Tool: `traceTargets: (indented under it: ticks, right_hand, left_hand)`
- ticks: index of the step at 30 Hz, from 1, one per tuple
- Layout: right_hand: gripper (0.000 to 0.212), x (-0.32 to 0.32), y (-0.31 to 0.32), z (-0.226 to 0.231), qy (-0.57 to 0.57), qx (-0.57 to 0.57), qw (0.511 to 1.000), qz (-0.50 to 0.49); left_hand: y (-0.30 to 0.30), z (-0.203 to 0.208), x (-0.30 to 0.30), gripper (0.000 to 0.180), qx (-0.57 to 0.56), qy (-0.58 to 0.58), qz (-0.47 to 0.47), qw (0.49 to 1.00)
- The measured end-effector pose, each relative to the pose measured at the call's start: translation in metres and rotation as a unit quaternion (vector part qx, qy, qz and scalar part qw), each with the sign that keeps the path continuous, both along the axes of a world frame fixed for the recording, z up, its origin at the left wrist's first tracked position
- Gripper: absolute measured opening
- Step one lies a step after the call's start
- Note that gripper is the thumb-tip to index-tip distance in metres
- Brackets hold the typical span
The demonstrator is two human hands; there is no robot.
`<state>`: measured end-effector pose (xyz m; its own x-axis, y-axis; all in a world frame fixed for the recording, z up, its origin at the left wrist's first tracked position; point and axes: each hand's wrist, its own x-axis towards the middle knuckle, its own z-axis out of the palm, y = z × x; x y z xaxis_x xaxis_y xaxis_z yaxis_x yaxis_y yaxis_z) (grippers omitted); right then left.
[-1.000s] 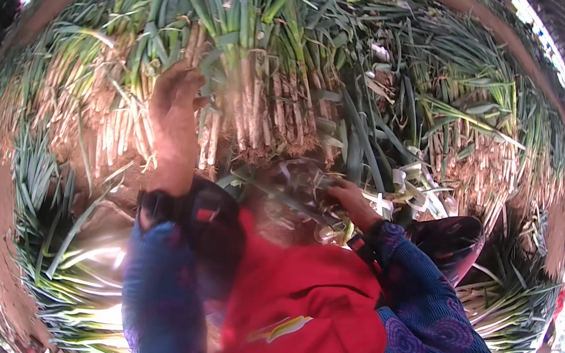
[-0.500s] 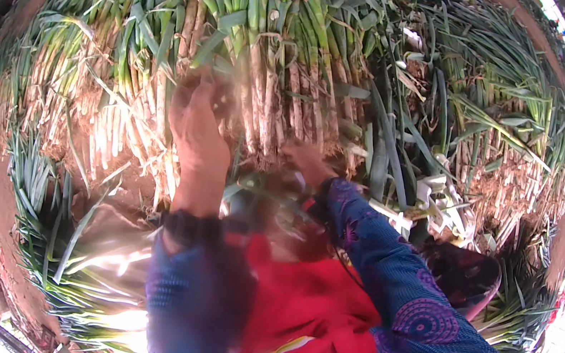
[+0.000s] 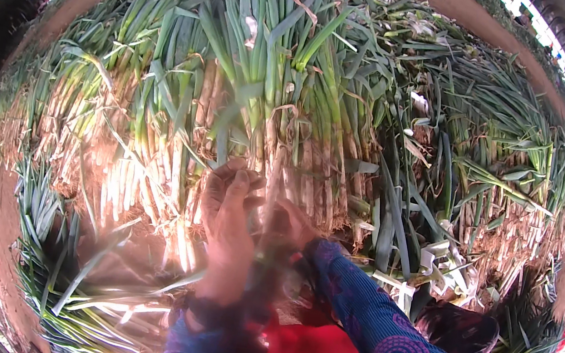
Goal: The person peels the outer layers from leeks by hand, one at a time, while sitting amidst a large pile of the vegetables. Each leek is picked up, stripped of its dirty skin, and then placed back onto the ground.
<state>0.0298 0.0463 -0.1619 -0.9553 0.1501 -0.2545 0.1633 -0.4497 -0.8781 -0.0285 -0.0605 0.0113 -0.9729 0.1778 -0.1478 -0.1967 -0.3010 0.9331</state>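
Observation:
Long green onions (image 3: 252,35) with white stalks lie in a thick layer before me, leaves pointing away. My right hand (image 3: 296,225) is closed around the lower end of one green onion stalk (image 3: 272,175), raised slightly over the others. Just left of that stalk is my left hand (image 3: 228,216), its fingers curled and closed, fingertips close to the stalk. A blurred green leaf (image 3: 230,115) shows above the left hand; whether the fingers hold it is unclear. Blur hides the stalk's root end between my hands.
More green onions (image 3: 501,214) lie to the right, with pale peeled scraps (image 3: 441,256) near their roots. A loose heap of green onions (image 3: 75,313) spreads at the lower left. A dark shoe (image 3: 459,331) stands at the right, and bare soil (image 3: 3,209) borders the left.
The view has tilted, so the onions sit lower in the picture. My left hand has come closer to my right, and a stalk now stands out between them.

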Motion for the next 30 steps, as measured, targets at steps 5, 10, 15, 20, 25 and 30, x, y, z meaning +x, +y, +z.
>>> traceTargets:
  ticks: [5,10,15,20,25,30]
  right_hand:
    - [0.036,-0.012,0.052,-0.023,-0.062,-0.238,0.969,-0.005]
    - [0.024,-0.003,0.053,0.033,-0.048,-0.055,0.996,-0.053]
    - [0.027,0.049,0.117,0.075,-0.066,-0.14,0.988,0.023]
    - [0.026,0.132,0.122,0.127,-0.173,-0.207,0.962,0.039]
    - [0.031,0.218,0.091,0.17,-0.188,-0.251,0.949,-0.014]
    - [0.034,0.282,0.063,0.218,-0.208,-0.201,0.957,-0.034]
  left_hand:
    - [0.025,0.004,0.005,0.023,0.017,0.004,-0.027,0.999]
    - [0.022,-0.002,0.006,0.018,0.044,0.001,-0.019,0.999]
    - [0.031,-0.016,0.001,0.014,0.04,0.005,-0.027,0.999]
    - [0.034,-0.022,0.002,0.016,-0.002,-0.042,-0.038,0.998]
    - [0.075,-0.052,0.019,0.024,-0.032,-0.077,-0.106,0.991]
    - [0.11,-0.062,0.045,0.027,-0.083,-0.146,-0.116,0.979]
